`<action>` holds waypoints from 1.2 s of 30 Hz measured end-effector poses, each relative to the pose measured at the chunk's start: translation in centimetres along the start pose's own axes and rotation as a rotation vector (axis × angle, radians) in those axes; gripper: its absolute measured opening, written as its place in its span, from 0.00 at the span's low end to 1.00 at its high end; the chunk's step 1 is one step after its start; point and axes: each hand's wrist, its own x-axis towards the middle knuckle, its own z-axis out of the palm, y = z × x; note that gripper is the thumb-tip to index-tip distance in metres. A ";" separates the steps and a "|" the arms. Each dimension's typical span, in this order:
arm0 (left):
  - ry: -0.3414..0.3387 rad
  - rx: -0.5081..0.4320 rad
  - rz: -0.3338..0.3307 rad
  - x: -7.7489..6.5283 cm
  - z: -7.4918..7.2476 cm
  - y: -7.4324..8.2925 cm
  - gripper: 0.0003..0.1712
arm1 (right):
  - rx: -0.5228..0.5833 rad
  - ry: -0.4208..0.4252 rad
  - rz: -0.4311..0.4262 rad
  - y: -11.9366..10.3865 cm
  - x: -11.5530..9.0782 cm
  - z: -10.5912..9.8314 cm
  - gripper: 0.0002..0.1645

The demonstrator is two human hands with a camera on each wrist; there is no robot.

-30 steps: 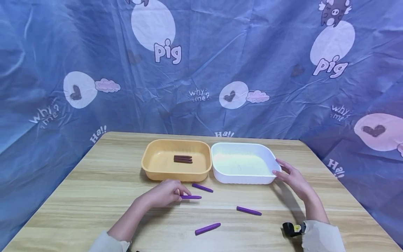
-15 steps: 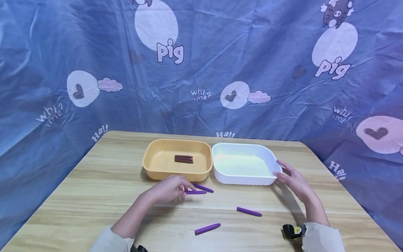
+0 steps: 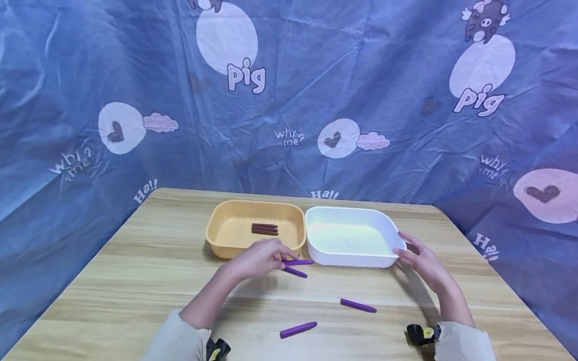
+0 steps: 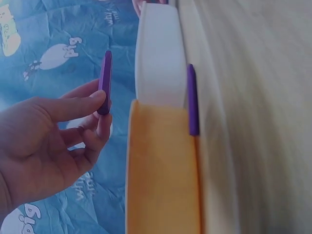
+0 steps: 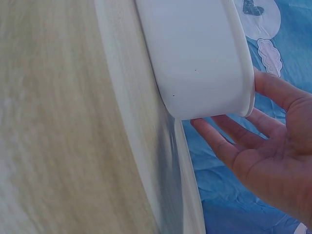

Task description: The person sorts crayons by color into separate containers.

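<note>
In the head view, the orange bin (image 3: 220, 248) holds three brown crayons (image 3: 264, 229), lying parallel left to right, tips rightward. The white bin (image 3: 352, 260) stands just beside it. The left hand (image 3: 259, 258) pinches the held purple crayon (image 3: 300, 262) before the orange bin, its long axis nearly crosswise, tip to the right. Below it, a slanting crayon (image 3: 295, 272) lies on the counter (image 3: 135, 281), with two nearer crayons (image 3: 298, 329) beyond.

In the left wrist view, thumb and fingers pinch the held purple crayon, tapered tip toward the top.

In the right wrist view, the right hand (image 5: 273, 141) grips the white bin's end, fingers spread, thumb at its rim.
</note>
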 end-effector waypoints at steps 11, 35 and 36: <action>0.077 0.020 -0.056 3.2 -0.7 1.9 0.18 | -0.014 -0.002 0.006 0.1 0.2 0.0 0.45; 0.059 0.159 -0.156 12.0 -1.1 3.6 0.18 | 0.046 -0.022 -0.021 0.2 -0.1 0.1 0.44; 0.057 0.166 -0.159 12.4 -1.0 3.6 0.18 | 0.048 -0.021 -0.021 0.3 -0.1 0.0 0.45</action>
